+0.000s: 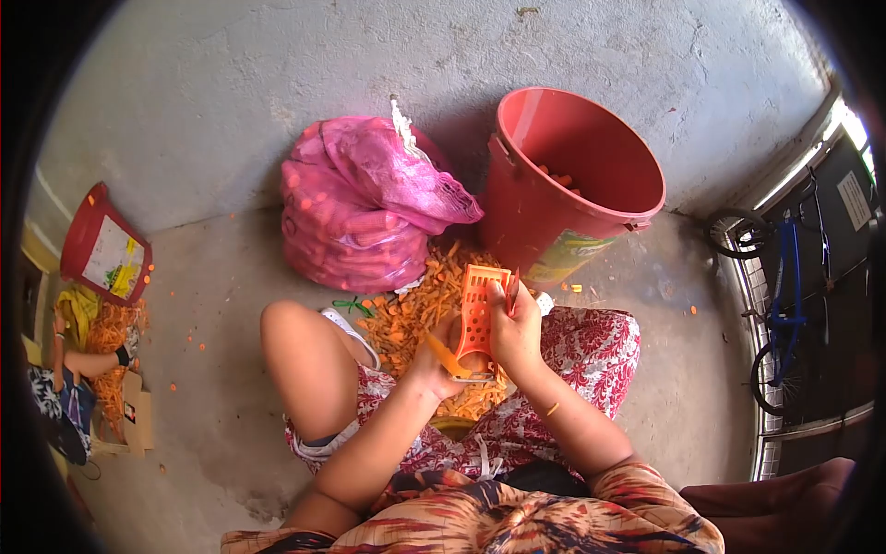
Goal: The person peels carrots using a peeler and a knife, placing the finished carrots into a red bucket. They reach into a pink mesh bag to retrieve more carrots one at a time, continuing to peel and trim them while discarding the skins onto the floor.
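Observation:
My right hand (517, 325) is closed around an orange plastic peeler (479, 309), its thumb along the perforated body. A metal blade shows at the peeler's lower end. Beside it, my left hand (436, 363) is closed with fingers curled. An orange carrot piece (445, 355) sticks out there, against the blade end; most of what the left hand grips is hidden. A thin reddish thing stands up by the right thumb, too small to name. Below both hands, carrot peelings (415, 323) are heaped on the floor between my legs.
A pink mesh sack of carrots (355, 222) stands by the wall. Right of it is a tall red bucket (563, 203) with some carrots inside. At far left are another red bucket (83, 245), more peelings (109, 388) and another person's arm (88, 365). A blue bicycle (786, 305) stands at right.

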Motion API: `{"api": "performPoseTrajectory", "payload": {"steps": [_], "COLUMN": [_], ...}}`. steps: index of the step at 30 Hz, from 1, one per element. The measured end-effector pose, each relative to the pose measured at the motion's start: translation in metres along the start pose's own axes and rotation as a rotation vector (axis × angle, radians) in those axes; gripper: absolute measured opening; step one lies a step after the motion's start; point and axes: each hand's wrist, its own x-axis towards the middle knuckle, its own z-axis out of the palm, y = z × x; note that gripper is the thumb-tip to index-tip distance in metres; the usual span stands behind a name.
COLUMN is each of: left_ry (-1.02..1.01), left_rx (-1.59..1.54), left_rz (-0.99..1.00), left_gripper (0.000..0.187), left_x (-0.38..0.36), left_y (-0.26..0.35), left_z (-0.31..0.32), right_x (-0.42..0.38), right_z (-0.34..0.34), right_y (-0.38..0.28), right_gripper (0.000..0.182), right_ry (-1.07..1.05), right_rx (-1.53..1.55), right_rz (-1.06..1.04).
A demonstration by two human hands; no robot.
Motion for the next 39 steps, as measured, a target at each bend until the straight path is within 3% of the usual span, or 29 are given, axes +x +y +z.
{"api": "performPoseTrajectory", "payload": {"steps": [2, 4, 5, 6, 7, 8, 9, 12, 13, 16, 19, 26, 28, 29, 31, 33, 35, 39], "left_ry": [0.042, -0.027, -0.059, -0.045, -0.059, -0.075, -0.093, 0.131, 0.139, -0.098, 0.101, 0.029, 0.009, 0.052, -0.063, -0.120, -0.022, 0.029], "left_rx": [0.055, 0.186, 0.251, 0.356, 0.297, 0.239, 0.173, 0.034, 0.055, 0.085, -0.016, 0.098, 0.266, 0.360, 0.400, 0.351, 0.199, 0.098], "left_rz": [0.018, -0.097, -0.156, -0.187, -0.253, -0.317, -0.334, -0.162, -0.119, -0.103, -0.011, -0.063, -0.155, -0.105, -0.105, -0.105, -0.089, -0.033], "left_gripper": [0.036, 0.040, 0.042, 0.049, 0.049, 0.050, 0.048, 0.046, 0.045, 0.039, 0.037, 0.041, 0.041, 0.046, 0.047, 0.045, 0.042, 0.033], "left_x": [-0.004, -0.014, -0.020, -0.011, -0.018, -0.023, -0.020, -0.012, -0.010, -0.007, -0.002, -0.006, -0.016, -0.020, -0.026, -0.026, -0.021, -0.014], "left_y": [-0.001, 0.001, 0.000, -0.006, -0.010, -0.012, -0.014, -0.007, -0.003, 0.008, 0.008, 0.006, 0.004, -0.001, -0.006, -0.007, -0.003, 0.002], "left_z": [0.009, 0.008, 0.004, -0.017, -0.006, 0.005, 0.001, -0.005, -0.010, -0.011, -0.001, 0.004, 0.004, 0.006, 0.010, 0.008, 0.002, 0.002], "right_x": [0.005, 0.020, 0.037, 0.053, 0.072, 0.082, 0.082, 0.069, 0.055, 0.026, 0.009, 0.014, 0.031, 0.045, 0.064, 0.076, 0.070, 0.039], "right_z": [0.001, -0.002, -0.008, -0.020, -0.030, -0.037, -0.039, -0.035, -0.026, -0.012, -0.002, 0.003, -0.003, -0.011, -0.024, -0.039, -0.038, -0.027], "right_y": [0.014, 0.020, 0.024, 0.028, 0.043, 0.044, 0.034, 0.020, 0.001, -0.007, -0.009, 0.005, 0.018, 0.035, 0.042, 0.051, 0.023, 0.005], "right_gripper": [0.015, 0.016, 0.018, 0.021, 0.023, 0.024, 0.023, 0.020, 0.018, 0.020, 0.017, 0.017, 0.017, 0.017, 0.020, 0.023, 0.023, 0.014], "right_ry": [0.080, 0.232, 0.309, 0.421, 0.496, 0.514, 0.502, 0.398, 0.311, 0.109, 0.003, 0.039, 0.152, 0.257, 0.452, 0.459, 0.442, 0.172], "right_rx": [-0.108, -0.150, -0.104, -0.324, -0.347, -0.148, -0.085, -0.078, 0.073, 0.084, 0.034, -0.027, 0.021, -0.079, -0.385, -0.147, 0.129, 0.255], "right_rz": [-0.069, -0.177, -0.145, -0.119, -0.094, -0.015, -0.025, -0.070, -0.027, -0.023, 0.021, -0.008, 0.065, -0.063, -0.110, -0.031, -0.067, 0.096]}}
